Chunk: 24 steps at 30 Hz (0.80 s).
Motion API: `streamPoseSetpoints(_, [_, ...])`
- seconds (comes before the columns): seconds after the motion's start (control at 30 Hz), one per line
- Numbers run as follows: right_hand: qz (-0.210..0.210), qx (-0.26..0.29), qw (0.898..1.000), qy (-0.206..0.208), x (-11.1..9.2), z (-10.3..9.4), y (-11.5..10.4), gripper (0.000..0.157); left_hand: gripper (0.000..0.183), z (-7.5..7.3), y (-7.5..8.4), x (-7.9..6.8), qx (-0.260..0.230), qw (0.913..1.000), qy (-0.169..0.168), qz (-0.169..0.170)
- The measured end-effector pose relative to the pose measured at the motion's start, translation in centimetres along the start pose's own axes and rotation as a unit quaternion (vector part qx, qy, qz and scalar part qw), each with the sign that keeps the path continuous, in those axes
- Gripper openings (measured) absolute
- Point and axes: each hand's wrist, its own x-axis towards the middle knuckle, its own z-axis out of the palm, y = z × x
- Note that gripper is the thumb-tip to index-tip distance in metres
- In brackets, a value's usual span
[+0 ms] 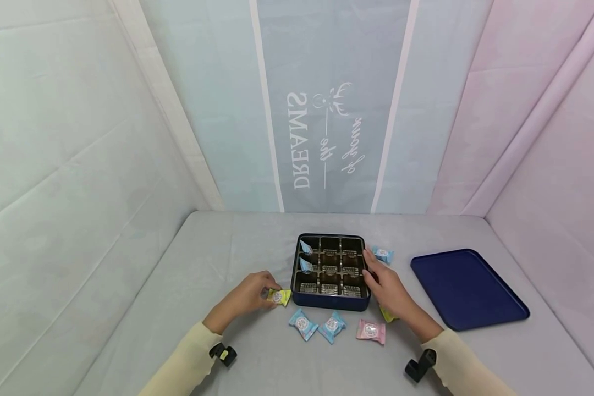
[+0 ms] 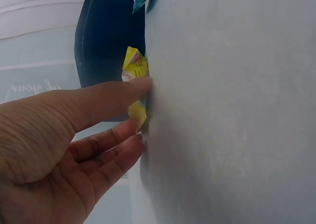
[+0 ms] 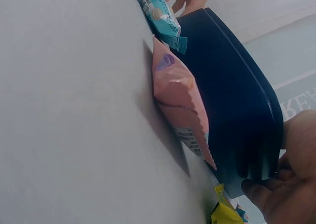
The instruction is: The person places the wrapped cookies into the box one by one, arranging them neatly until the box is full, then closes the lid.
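Observation:
My left hand (image 1: 251,292) pinches a yellow-wrapped candy (image 1: 279,297) on the table, left of a dark blue box (image 1: 331,301). In the left wrist view the thumb crosses the yellow wrapper (image 2: 133,66), with the other fingers by its lower end. My right hand (image 1: 387,286) holds the box by its right side; the right wrist view shows a fingertip on the dark outer wall (image 3: 232,95). Inside the box is a divided tray (image 1: 329,269) with blue-wrapped candies (image 1: 306,265) in two left-column compartments, back and middle.
Two blue candies (image 1: 303,324) and a pink candy (image 1: 371,331) lie before the box. Another yellow candy (image 1: 388,314) is partly under the right hand, and a blue candy (image 1: 383,254) lies behind it. A dark blue lid (image 1: 470,289) rests at the right.

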Motion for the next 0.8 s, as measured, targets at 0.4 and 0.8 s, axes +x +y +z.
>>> streamPoseSetpoints(0.4, [-0.004,0.001,1.0,-0.002,0.0,-0.1,-0.05,0.056,0.031,-0.11,0.14,0.12,0.006,1.0,0.0,0.002])
streamPoseSetpoints(0.8, [-0.002,0.002,1.0,-0.001,0.03,0.0,-0.06,0.056,0.03,-0.93,0.38,-0.02,0.022,0.9997,-0.008,0.001])
